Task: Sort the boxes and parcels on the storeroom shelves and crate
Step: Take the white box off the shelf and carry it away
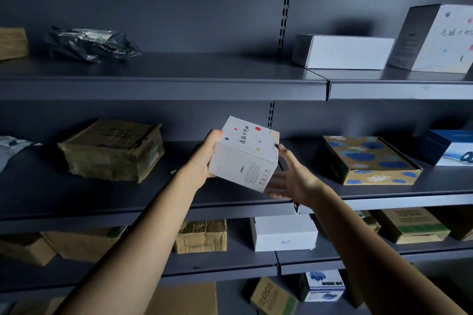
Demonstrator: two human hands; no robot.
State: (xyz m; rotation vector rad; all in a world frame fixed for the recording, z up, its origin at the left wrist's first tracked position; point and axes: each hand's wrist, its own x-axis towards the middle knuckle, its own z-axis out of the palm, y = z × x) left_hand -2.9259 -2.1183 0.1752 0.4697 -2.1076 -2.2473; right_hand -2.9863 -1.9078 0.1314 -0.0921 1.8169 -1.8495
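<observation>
Holding a small white cardboard box printed with coloured dots and black handwriting (244, 153) tilted in the air, the person has it just in front of the dark grey metal middle shelf (102, 199). It hangs over the bare stretch between a brown taped parcel (112, 149) on the left and a flat kraft box patterned with blue clouds (368, 160) on the right.

The left hand (204, 158) clasps the box's left side and seems to carry its weight, most of its fingers hidden behind the carton. The right hand (291, 176) is spread wide and grasps nothing. It is cupped beside and below the lower right corner, one fingertip at the right edge. Whether the palm touches the box I cannot tell. It looks placed to steady or catch a smooth carton gripped from one side only.

The tilt turns the printed faces toward the viewer, probably for reading before a place is chosen. A taller box with the same dotted print (440, 38) stands far right on the upper shelf (179, 66), beside a plain white flat box (343, 52). A crumpled black plastic mailer bag (89, 45) lies on the left. Printed cartons seem to gather on the right and wrapped parcels on the left, so this box likely belongs on the right.
</observation>
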